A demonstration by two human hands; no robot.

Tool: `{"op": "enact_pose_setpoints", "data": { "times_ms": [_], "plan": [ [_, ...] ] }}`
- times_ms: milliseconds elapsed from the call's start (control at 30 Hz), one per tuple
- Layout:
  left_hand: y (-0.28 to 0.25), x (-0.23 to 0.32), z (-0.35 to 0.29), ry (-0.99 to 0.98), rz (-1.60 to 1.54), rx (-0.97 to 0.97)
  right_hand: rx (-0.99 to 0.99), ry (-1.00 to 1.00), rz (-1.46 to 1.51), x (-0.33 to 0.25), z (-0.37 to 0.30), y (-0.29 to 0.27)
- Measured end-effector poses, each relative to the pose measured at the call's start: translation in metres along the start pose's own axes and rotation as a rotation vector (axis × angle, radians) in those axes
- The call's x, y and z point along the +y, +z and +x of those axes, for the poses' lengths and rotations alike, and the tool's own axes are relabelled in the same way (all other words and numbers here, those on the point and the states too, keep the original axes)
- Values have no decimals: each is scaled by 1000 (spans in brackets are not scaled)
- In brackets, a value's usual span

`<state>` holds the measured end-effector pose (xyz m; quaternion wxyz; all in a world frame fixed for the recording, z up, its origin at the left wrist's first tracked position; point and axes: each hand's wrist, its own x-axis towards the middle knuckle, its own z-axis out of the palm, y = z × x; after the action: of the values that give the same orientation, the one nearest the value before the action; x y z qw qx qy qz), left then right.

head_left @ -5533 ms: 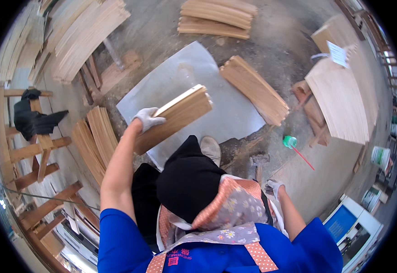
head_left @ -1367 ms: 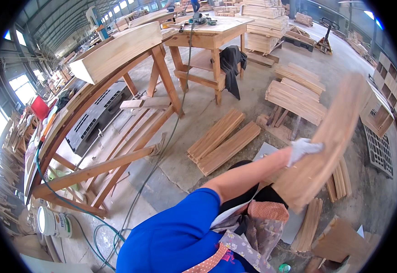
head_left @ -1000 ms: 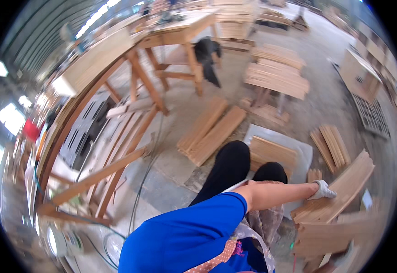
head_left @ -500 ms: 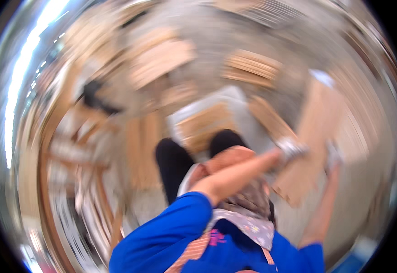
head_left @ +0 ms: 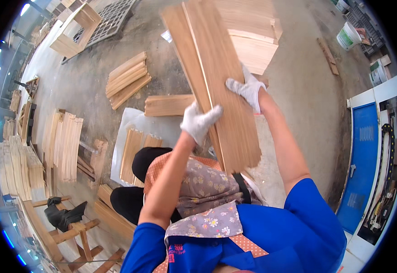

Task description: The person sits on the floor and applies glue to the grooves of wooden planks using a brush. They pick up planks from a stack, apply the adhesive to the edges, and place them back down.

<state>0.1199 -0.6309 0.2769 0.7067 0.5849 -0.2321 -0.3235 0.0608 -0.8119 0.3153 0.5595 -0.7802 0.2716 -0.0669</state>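
Note:
Long brown wooden boards are held tilted in front of me, with a pale seam running lengthwise between them. My left hand, in a white glove, grips their left edge with the thumb over the face. Further up on the opposite edge, my right hand is closed on them too, its thumb across the top and its other fingers partly hidden. Beyond my left hand a shorter board lies on the floor. By my knees, several wooden slats rest on a white sheet.
Stacks of slats stand on the floor at far left and left. Behind the held boards is a pale wood stack. A wooden frame with dark cloth is lower left; a blue-doored machine stands right.
My view has swung to the right, so the boards now appear in front of me instead of off to the right. Both hands still grip them. The earlier frame is blurred.

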Motion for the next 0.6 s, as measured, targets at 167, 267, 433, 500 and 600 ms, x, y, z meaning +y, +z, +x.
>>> {"op": "enact_pose_setpoints", "data": {
  "times_ms": [167,267,433,500,600],
  "plan": [
    [-22,19,50,-352,-177,-97,-126,45,457,14,55,4],
    [-26,-3,52,-349,-555,-35,25,-6,245,18,98,16],
    [-31,-22,58,-420,-539,20,-26,90,295,17,117,26],
    [-23,-23,68,-323,-462,26,-173,-91,608,55,141,13],
    [-44,-29,69,-276,-410,99,-27,22,838,80,78,15]
  ]
}}
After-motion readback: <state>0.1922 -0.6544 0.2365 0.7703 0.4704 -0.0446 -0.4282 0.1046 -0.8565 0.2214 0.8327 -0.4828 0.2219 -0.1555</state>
